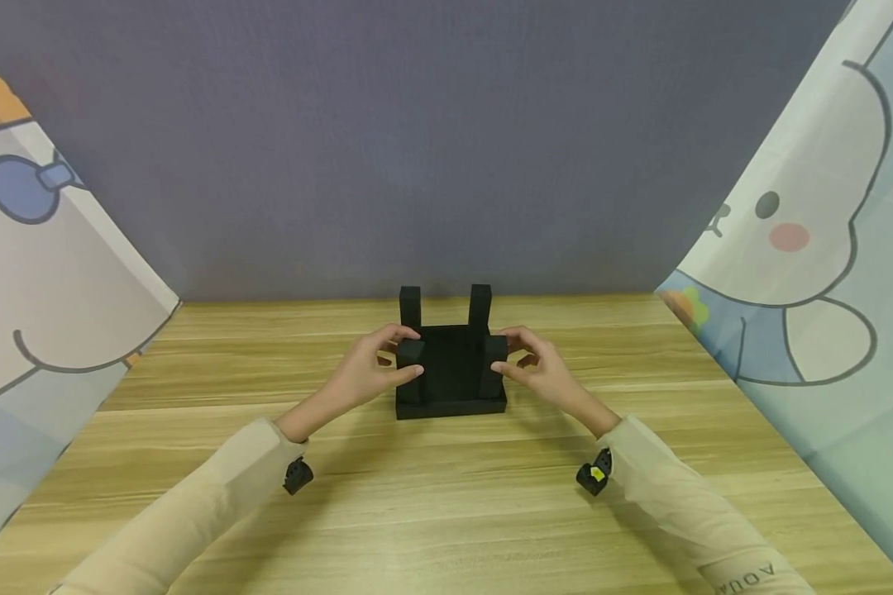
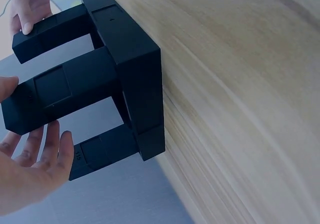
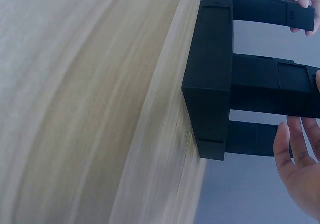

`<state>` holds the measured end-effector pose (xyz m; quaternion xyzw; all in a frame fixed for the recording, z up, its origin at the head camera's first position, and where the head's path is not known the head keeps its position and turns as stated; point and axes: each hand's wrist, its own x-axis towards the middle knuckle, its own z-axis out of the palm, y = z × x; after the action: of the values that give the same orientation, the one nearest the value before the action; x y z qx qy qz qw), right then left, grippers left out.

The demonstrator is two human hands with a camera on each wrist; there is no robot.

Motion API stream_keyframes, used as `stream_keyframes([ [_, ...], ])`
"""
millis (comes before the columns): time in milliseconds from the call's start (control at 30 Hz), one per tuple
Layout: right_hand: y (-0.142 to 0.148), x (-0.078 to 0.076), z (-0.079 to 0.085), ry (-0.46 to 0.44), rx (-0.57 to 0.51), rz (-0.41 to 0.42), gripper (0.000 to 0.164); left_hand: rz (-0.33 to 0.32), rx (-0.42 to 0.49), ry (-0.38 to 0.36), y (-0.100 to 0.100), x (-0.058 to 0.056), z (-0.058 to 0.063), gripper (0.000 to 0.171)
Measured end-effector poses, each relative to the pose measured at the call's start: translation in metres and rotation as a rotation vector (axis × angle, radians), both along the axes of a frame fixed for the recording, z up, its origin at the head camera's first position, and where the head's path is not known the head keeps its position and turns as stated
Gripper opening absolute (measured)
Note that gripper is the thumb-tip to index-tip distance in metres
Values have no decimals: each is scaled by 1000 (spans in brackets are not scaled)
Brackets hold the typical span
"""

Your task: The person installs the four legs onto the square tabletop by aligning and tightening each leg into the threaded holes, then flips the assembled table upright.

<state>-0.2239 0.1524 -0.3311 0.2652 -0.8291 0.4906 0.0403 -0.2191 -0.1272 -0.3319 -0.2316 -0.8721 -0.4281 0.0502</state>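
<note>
A black square frame (image 1: 451,408) rests on the wooden table, with black posts standing up from its corners. At the near left post (image 1: 410,354) is my left hand (image 1: 372,362), its thumb and fingers gripping the upper end. My right hand (image 1: 542,368) grips the top of the near right post (image 1: 495,351) in the same way. Behind them rise the far left post (image 1: 410,307) and the far right post (image 1: 479,307), untouched. In the left wrist view, the left post (image 2: 77,81) joins the base (image 2: 142,84) upright, with recessed panels on its side.
The wooden table (image 1: 446,504) extends around the frame on all sides. A grey upright panel (image 1: 417,149) closes off the back edge. Cartoon-printed cloths hang at the left (image 1: 59,281) and right (image 1: 826,248). Each wrist wears a small black camera (image 1: 298,476).
</note>
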Motion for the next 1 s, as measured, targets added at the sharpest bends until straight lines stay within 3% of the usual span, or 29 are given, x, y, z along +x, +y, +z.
stream_keyframes([
  [600, -1, 1, 2, -2, 3, -1, 40, -172, -13, -15, -10, -9, 5, 43],
  [1000, -1, 3, 2, 4, -6, 0, 40, -31, -22, 48, -4, 1, -3, 50],
])
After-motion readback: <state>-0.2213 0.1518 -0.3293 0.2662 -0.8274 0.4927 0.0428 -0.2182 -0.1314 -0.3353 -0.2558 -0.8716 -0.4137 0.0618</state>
